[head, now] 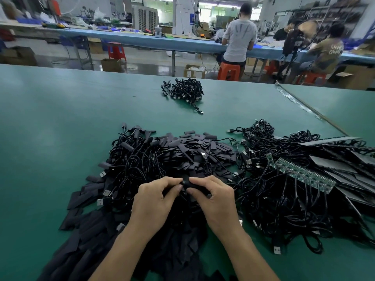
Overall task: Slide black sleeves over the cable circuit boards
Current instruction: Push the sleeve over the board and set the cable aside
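Head view: at the middle of the green table's (60, 118) near edge, a black sleeve (187, 185) pinched from both ends, by the curled thumb and fingers of the left hand (154, 201) and of the right hand (215, 199). Whatever sits inside it, hidden. Underneath and beyond, a heap of loose sleeves (192, 151). Toward the right edge, a cable pile (274, 199) with a green circuit board strip (304, 173) on top. Near the far edge, a small cable bundle (182, 91), well apart.
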{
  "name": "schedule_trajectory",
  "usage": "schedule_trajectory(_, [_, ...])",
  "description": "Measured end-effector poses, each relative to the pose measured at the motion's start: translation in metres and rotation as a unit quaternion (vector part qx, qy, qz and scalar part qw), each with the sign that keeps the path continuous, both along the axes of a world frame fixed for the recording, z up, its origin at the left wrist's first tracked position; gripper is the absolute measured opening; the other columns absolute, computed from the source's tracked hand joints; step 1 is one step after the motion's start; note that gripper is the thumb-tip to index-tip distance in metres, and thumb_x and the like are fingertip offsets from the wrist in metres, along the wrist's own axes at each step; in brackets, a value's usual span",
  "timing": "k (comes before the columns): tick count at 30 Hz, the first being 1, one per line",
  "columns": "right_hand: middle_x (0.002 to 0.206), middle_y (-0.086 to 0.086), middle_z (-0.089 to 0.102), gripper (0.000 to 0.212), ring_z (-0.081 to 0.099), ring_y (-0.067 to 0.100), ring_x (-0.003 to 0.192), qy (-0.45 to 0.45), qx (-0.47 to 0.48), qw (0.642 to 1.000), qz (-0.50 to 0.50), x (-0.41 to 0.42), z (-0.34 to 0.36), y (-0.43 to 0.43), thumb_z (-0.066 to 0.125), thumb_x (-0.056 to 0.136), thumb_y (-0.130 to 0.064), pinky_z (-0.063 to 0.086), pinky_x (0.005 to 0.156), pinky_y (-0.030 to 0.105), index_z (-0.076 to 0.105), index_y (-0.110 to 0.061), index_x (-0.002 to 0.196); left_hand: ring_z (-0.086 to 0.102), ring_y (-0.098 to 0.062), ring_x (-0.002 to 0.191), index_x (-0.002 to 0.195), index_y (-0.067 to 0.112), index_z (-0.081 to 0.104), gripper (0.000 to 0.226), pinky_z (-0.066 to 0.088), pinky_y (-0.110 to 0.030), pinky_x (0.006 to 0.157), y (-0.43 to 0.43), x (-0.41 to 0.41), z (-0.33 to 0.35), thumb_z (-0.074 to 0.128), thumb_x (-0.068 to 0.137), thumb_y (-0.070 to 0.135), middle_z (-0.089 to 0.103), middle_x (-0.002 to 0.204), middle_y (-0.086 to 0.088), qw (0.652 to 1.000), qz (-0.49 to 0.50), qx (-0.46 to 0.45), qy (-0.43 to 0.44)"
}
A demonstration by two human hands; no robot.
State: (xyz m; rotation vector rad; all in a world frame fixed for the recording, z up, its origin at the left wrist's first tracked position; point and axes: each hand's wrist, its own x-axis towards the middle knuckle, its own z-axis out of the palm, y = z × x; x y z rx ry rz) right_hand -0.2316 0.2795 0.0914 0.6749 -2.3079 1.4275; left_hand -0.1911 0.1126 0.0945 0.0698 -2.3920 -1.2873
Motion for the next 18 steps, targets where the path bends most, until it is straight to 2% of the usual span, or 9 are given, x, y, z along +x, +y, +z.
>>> schedule_trajectory(5, [0.095, -0.012, 0.068, 0.028, 0.065, -0.001, 0.092, -0.001, 0.013, 1.000, 0.010, -0.0004, 0.0002, -0.0003, 0.080, 0.081, -0.010, 0.051, 0.080, 0.012, 0.076, -0.014, 0.109, 0.069, 0.004, 0.085, 0.106, 0.037, 0.075, 0.018, 0.059, -0.037, 0.078, 0.0004, 0.0005, -0.0016, 0.070, 0.092, 0.026, 0.073, 0.087, 0.024, 1.000, -0.007, -0.012, -0.014])
schedule_trajectory(9, [0.096, -0.013, 0.069, 0.031, 0.064, -0.003, 0.093, -0.006, 0.011, 1.000, 0.001, 0.0011, 0.0016, -0.0011, 0.081, 0.081, -0.013, 0.052, 0.081, 0.013, 0.075, -0.017, 0.111, 0.069, 0.004, 0.085, 0.107, 0.035, 0.075, 0.020, 0.059, -0.033, 0.079, 0.0008, 0.0003, -0.0028, 0.070, 0.092, 0.023, 0.074, 0.088, 0.022, 1.000, -0.012, -0.004, -0.004])
schedule_trajectory(11, [0.094, -0.018, 0.068, 0.033, 0.064, -0.004, 0.091, -0.020, -0.012, 0.999, -0.033, 0.0015, 0.0028, -0.0010, 0.082, 0.080, -0.017, 0.051, 0.080, 0.012, 0.074, -0.023, 0.111, 0.070, 0.004, 0.081, 0.107, 0.030, 0.076, 0.018, 0.058, -0.026, 0.076, 0.0016, -0.0007, -0.0039, 0.071, 0.092, 0.020, 0.074, 0.085, 0.022, 1.000, -0.004, 0.009, 0.011])
schedule_trajectory(14, [0.081, -0.018, 0.071, 0.028, 0.068, -0.002, 0.080, -0.070, -0.095, 0.989, -0.088, 0.0001, 0.0034, 0.0000, 0.083, 0.078, -0.018, 0.054, 0.072, 0.014, 0.072, -0.036, 0.095, 0.070, 0.005, 0.074, 0.105, 0.027, 0.076, 0.016, 0.052, -0.010, 0.070, 0.0025, -0.0013, -0.0050, 0.072, 0.091, 0.020, 0.072, 0.082, 0.025, 0.999, 0.016, 0.037, 0.018])
schedule_trajectory(16, [0.082, -0.021, 0.072, 0.027, 0.069, -0.002, 0.080, -0.076, -0.113, 0.987, -0.088, 0.0002, 0.0030, -0.0002, 0.083, 0.079, -0.017, 0.053, 0.071, 0.012, 0.072, -0.039, 0.091, 0.070, 0.004, 0.074, 0.104, 0.032, 0.074, 0.017, 0.053, -0.012, 0.070, 0.0033, -0.0008, -0.0052, 0.072, 0.091, 0.022, 0.072, 0.081, 0.025, 0.999, 0.015, 0.040, 0.013])
schedule_trajectory(18, [0.086, -0.020, 0.073, 0.024, 0.069, -0.003, 0.084, -0.069, -0.100, 0.989, -0.079, 0.0008, 0.0027, -0.0006, 0.083, 0.079, -0.017, 0.053, 0.075, 0.011, 0.076, -0.034, 0.096, 0.070, 0.004, 0.074, 0.104, 0.035, 0.073, 0.018, 0.055, -0.016, 0.070, 0.0031, -0.0010, -0.0057, 0.072, 0.091, 0.023, 0.073, 0.080, 0.023, 0.999, 0.013, 0.043, 0.008])
